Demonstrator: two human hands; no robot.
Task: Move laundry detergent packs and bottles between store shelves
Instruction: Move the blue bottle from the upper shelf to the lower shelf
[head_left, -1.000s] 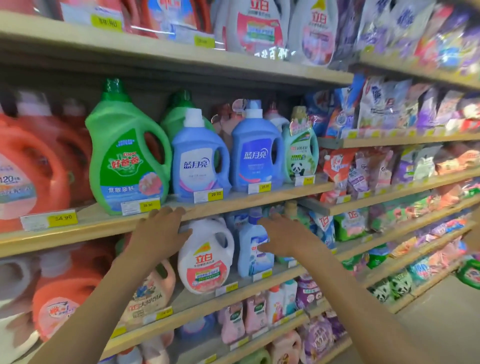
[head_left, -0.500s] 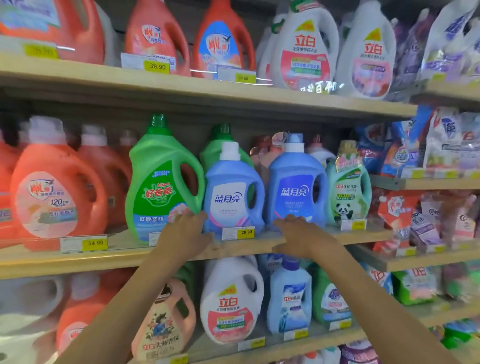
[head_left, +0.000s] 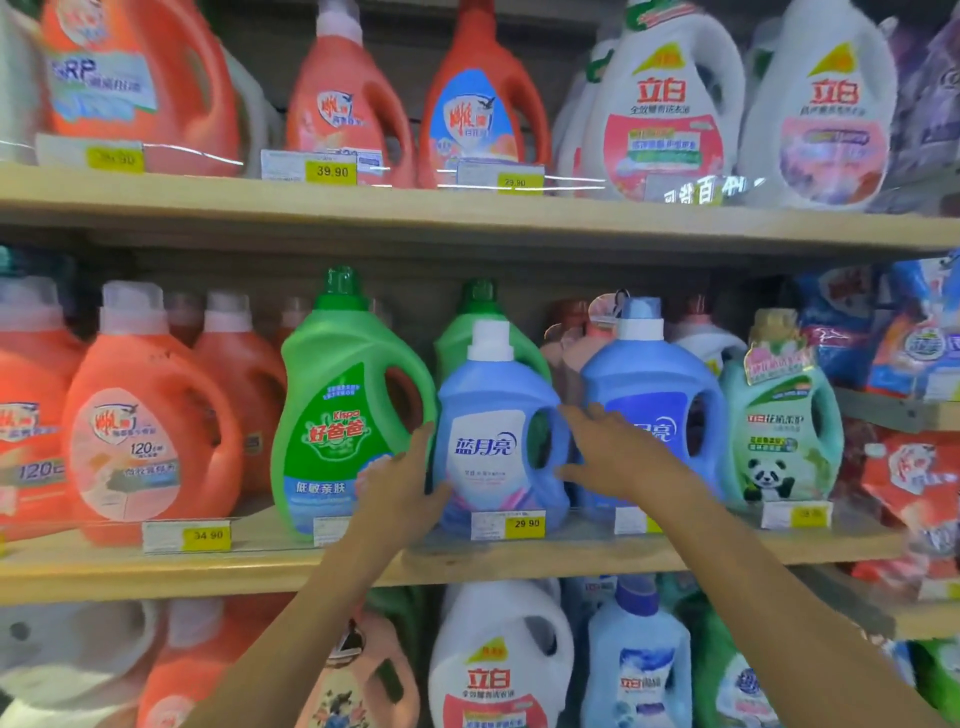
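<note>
While the light blue bottle (head_left: 498, 441) stands upright on the shelf (head_left: 571, 556) between both hands, the left hand (head_left: 400, 483) lies on its left side, fingers nearly straight, not clasping it. The right hand (head_left: 613, 452) is spread loose just beside its handle, before a darker blue bottle (head_left: 649, 374); whether it touches, I cannot tell. Left of the left hand stands a green bottle (head_left: 332, 395); all three are capped and opaque, the contents unseen.

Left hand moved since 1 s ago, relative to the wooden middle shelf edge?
Yes. The left hand rose from the front edge of the wooden middle shelf to the left side of the pale blue plastic detergent bottle.
</note>
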